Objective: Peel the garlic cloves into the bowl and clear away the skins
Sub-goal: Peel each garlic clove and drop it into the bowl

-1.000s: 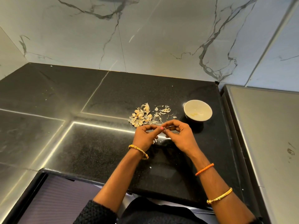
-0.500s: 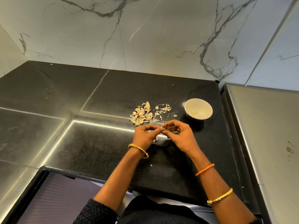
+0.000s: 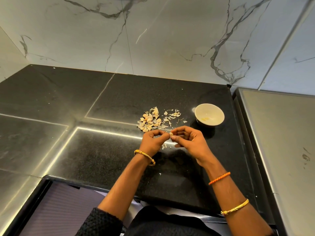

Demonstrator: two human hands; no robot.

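black polished stone makes the counter (image 3: 105, 150), and it has fine speckles and thin pale seams that cross it in straight lines. a bright strip of light is reflected on it, running from the left side toward the hands. behind the counter stands a wall (image 3: 162, 36) of white marble slabs with dark grey veins, and the wall turns at the left into a corner. on the right a grey metal surface (image 3: 281, 142) lies beside the counter, a little marked with dark stains.

near the middle of the stone there is a heap of garlic cloves (image 3: 149, 122) mixed with dry papery skins (image 3: 172, 114) (the skins spread more to the right of the heap). a few small skin pieces (image 3: 165, 146) lie also on the stone under the hands. to the right of the heap, apart from it, stands a small white bowl (image 3: 213, 111), and inside it some peeled cloves (image 3: 205, 119) are seen at the bottom.

the left hand (image 3: 152, 142) and the right hand (image 3: 190, 142) meet just in front of the heap. both have curled fingers, and between their fingertips they pinch one clove (image 3: 171, 134) together, above the counter. each wrist wears a gold bangle, and the right forearm has also an orange braided cord (image 3: 219, 178).
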